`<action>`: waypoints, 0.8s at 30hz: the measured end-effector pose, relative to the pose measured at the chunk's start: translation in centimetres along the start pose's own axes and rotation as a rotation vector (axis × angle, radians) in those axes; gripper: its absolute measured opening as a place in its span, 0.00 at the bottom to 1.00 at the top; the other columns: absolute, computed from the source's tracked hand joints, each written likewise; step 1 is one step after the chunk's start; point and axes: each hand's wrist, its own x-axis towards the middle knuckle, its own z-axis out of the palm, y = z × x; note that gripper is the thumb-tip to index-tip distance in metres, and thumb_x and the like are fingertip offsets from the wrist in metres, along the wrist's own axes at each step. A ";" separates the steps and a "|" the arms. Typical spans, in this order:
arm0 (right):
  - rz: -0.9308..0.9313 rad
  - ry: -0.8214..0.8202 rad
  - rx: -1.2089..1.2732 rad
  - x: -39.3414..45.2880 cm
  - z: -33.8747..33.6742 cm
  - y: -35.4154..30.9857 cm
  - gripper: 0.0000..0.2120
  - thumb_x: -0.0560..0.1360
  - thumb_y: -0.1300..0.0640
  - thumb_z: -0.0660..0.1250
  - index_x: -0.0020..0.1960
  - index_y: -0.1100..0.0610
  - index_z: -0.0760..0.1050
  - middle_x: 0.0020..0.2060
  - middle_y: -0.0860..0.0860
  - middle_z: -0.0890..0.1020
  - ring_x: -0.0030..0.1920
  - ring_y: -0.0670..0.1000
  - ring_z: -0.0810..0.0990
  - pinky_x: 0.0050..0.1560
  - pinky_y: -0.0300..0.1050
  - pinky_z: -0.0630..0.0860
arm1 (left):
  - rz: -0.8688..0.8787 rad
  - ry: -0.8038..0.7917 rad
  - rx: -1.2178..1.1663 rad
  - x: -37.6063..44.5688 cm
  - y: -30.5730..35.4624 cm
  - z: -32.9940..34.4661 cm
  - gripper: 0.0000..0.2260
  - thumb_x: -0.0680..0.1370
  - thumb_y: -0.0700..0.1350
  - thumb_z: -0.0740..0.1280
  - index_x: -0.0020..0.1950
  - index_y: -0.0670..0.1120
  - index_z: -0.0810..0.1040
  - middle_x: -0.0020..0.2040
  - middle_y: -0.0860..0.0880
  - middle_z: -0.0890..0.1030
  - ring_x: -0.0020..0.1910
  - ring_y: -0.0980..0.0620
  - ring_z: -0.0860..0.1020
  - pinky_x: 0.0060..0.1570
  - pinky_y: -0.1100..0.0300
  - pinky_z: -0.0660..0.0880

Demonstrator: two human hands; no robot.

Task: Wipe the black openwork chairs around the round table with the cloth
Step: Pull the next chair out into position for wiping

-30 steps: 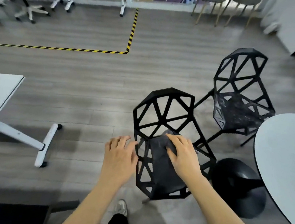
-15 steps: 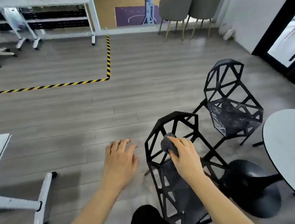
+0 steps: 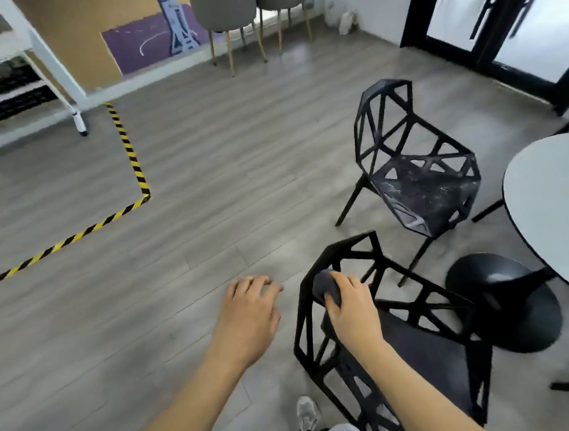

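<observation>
Black lattice chair (image 3: 373, 338) under my right hand (image 3: 353, 309), which grips the cloth (image 3: 323, 285) on the backrest's top edge; the seat runs away to the right. My left hand (image 3: 247, 313) hovers beside it, fingers relaxed, empty.

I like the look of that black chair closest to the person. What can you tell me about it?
The near chair is a matte black openwork shell of triangular cut-outs, plastic or painted metal by its look. It stands on the grey wood floor beside the round white table. The right hand presses a bunched dark grey cloth on its backrest rim.
</observation>
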 end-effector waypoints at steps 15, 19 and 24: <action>0.532 0.083 0.063 -0.7 8.1 -0.5 0.16 0.80 0.53 0.62 0.68 0.52 0.69 0.58 0.51 0.75 0.58 0.56 0.73 0.58 0.51 0.73 | 0.894 -0.442 0.365 20.7 0.2 8.3 0.33 0.81 0.38 0.61 0.82 0.56 0.52 0.82 0.44 0.50 0.79 0.41 0.57 0.73 0.50 0.61; 0.680 0.076 0.083 0.5 11.7 -4.0 0.20 0.81 0.51 0.59 0.71 0.53 0.64 0.63 0.51 0.71 0.63 0.56 0.70 0.61 0.49 0.68 | 1.083 -0.464 0.495 25.1 -0.3 10.8 0.35 0.81 0.40 0.63 0.82 0.52 0.47 0.83 0.44 0.47 0.81 0.42 0.50 0.74 0.50 0.59; 0.887 0.223 0.021 2.6 15.8 -6.5 0.35 0.69 0.36 0.68 0.69 0.53 0.68 0.58 0.49 0.74 0.54 0.54 0.76 0.54 0.51 0.77 | 1.321 -0.399 0.494 28.9 0.6 12.9 0.25 0.84 0.52 0.58 0.79 0.46 0.61 0.81 0.44 0.56 0.81 0.42 0.52 0.77 0.50 0.53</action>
